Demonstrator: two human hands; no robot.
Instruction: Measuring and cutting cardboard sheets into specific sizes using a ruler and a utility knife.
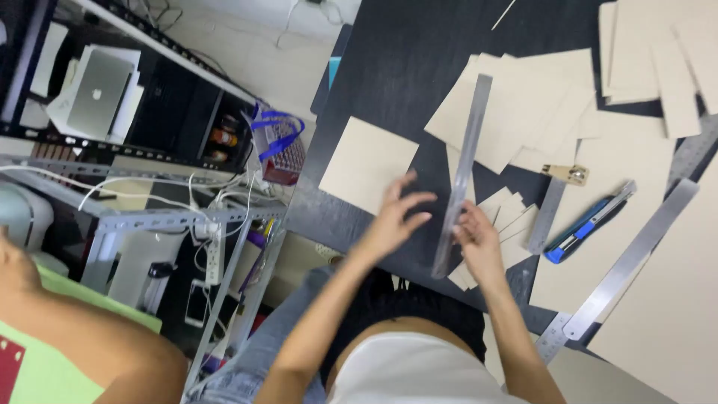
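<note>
as fingers spread, hands (pixel 437 224) on ruler (pixel 462 176)

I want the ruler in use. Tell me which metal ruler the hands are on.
The long ruler standing across the table's middle, right hand at its near end, left hand beside it. The other long ruler lies untouched, right of the blue knife.

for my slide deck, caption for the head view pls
Right hand grips a metal ruler on a dark table; left hand hovers near a cardboard square.

One head-worn camera looks steeply down, tilted, close over the dark table (pixel 389 67) and lap
</note>
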